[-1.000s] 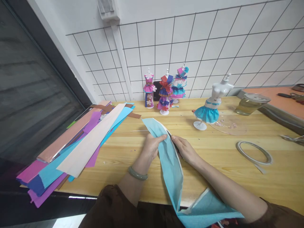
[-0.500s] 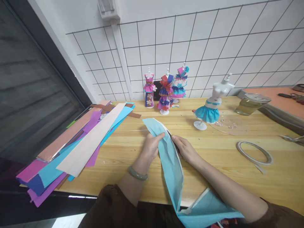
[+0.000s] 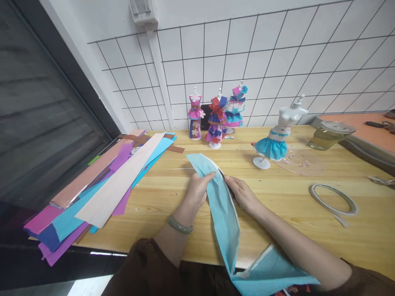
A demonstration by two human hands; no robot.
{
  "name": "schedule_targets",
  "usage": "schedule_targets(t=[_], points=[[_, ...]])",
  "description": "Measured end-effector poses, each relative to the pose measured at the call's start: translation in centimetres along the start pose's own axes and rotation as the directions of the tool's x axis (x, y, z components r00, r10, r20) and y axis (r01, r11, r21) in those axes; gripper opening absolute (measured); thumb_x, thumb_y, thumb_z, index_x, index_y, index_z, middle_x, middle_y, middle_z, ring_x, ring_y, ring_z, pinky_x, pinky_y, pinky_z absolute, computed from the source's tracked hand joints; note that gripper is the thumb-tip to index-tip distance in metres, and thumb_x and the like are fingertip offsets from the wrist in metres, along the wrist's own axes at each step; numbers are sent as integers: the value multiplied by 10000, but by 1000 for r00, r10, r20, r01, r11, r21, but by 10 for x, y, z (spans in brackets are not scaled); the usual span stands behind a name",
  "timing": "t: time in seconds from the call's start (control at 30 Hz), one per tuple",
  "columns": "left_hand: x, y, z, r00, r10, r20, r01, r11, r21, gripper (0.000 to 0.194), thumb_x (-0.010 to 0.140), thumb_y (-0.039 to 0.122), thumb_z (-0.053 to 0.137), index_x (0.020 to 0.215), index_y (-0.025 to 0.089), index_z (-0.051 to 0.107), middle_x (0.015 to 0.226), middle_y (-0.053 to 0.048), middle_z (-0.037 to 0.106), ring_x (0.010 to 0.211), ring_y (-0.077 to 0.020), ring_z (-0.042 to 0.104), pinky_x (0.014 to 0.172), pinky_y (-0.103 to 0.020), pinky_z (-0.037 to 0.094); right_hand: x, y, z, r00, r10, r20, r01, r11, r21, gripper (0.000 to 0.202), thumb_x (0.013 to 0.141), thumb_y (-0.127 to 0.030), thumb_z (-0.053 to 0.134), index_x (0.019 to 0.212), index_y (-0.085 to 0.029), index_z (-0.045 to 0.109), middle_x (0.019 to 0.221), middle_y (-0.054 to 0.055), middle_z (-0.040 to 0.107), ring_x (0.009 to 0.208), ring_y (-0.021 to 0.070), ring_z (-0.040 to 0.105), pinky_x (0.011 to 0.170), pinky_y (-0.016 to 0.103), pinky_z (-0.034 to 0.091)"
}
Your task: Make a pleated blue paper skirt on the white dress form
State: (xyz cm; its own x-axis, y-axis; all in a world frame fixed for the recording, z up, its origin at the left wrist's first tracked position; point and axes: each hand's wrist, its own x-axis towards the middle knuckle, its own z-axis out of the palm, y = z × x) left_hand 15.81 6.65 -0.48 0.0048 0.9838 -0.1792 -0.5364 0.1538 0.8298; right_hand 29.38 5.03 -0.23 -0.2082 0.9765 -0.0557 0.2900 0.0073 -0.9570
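My left hand (image 3: 199, 189) is closed on a long strip of light blue crepe paper (image 3: 220, 209), its thumb on top near the far end. A narrow white band runs along the strip's right edge. At that edge, my right hand (image 3: 243, 193) is closed around a dark, thin tool (image 3: 221, 174), mostly hidden by the fingers and paper. The strip hangs over the table's front edge, folds and comes back up under my right forearm.
Crepe paper strips (image 3: 120, 181) in several colours lie at left. Small dressed mannequins (image 3: 216, 119) stand by the wall. Nearer right are a mannequin in a blue skirt (image 3: 271, 147), a tape roll (image 3: 353, 205), a jar (image 3: 328, 135) and scissors (image 3: 381, 181).
The whole view has shifted slightly to the right in the frame. Both hands keep nearly the same hold on the blue paper.
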Motion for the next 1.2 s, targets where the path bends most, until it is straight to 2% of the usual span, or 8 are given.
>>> schedule_targets(t=[0.27, 0.6, 0.77, 1.2], points=[[1, -1, -1, 1000, -6, 5, 6, 1000, 4, 267, 539, 234, 802, 708, 125, 627, 690, -32, 666, 622, -157, 611, 657, -306, 481, 0, 0, 0, 1000, 3, 8, -4, 1000, 26, 473, 827, -632, 370, 614, -211, 377, 542, -49, 321, 499, 107, 314, 467, 249, 270], [2, -2, -3, 999, -6, 45, 5, 999, 34, 317, 497, 243, 834, 734, 133, 655, 725, -30, 676, 653, -154, 617, 737, -324, 473, -1, -2, 2, 999, 39, 9, -39, 997, 65, 479, 820, -654, 365, 621, -218, 368, 522, -54, 320, 476, 107, 320, 447, 248, 270], [2, -1, -2, 999, -2, 48, 0, 999, 43, 279, 509, 223, 821, 718, 126, 662, 723, -39, 679, 649, -156, 612, 713, -316, 476, -1, 0, 2, 1000, 5, 1, -6, 998, 68, 474, 825, -642, 366, 618, -215, 377, 534, -50, 332, 489, 110, 336, 458, 252, 287], [0, 0, 0, 998, -25, 53, 23, 999, 48, 294, 505, 233, 825, 717, 126, 652, 728, -44, 672, 656, -157, 607, 714, -318, 480, -2, -3, 1, 999, 16, 36, -20, 995, 101, 460, 847, -610, 371, 611, -215, 373, 519, -53, 330, 469, 104, 328, 446, 247, 286]])
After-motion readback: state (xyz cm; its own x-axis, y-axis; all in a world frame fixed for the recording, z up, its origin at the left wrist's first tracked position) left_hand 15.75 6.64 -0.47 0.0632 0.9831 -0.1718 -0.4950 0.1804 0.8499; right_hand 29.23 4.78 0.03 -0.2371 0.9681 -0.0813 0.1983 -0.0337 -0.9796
